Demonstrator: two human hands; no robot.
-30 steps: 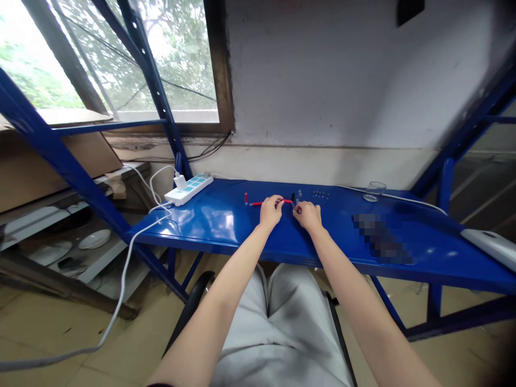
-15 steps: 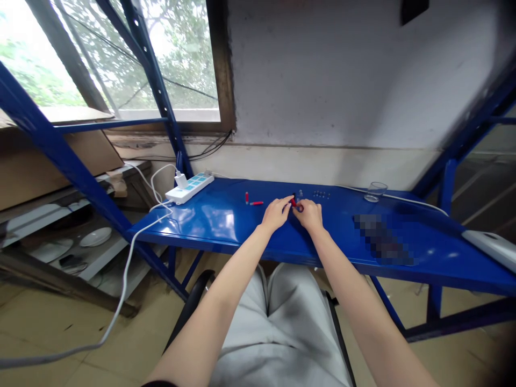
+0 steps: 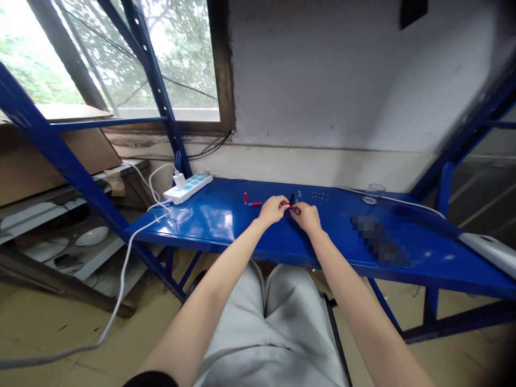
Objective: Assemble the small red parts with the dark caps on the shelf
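Note:
Between my left hand (image 3: 274, 209) and my right hand (image 3: 307, 216) is a small red piece (image 3: 291, 207), pinched in the fingertips of both. Its exact kind is too small to make out. A black upright piece (image 3: 292, 198) stands just behind my fingers on the blue table (image 3: 226, 215). Beside it lie small clear pieces (image 3: 299, 194). Two red cylinders with pale ends are to the left of my hands: one upright cylinder (image 3: 245, 198) and one lying cylinder (image 3: 255, 203).
Several tiny parts (image 3: 320, 195) sit in rows behind my right hand. A clear glass cup (image 3: 373, 193) stands at the back right, near a white cable. A white power strip (image 3: 189, 188) lies at the left end. A blurred dark patch (image 3: 381, 242) covers the right front.
The red piece has gone from upright to a flatter position between my fingertips. My left hand has drawn slightly left, and the black piece now shows apart from the red one.

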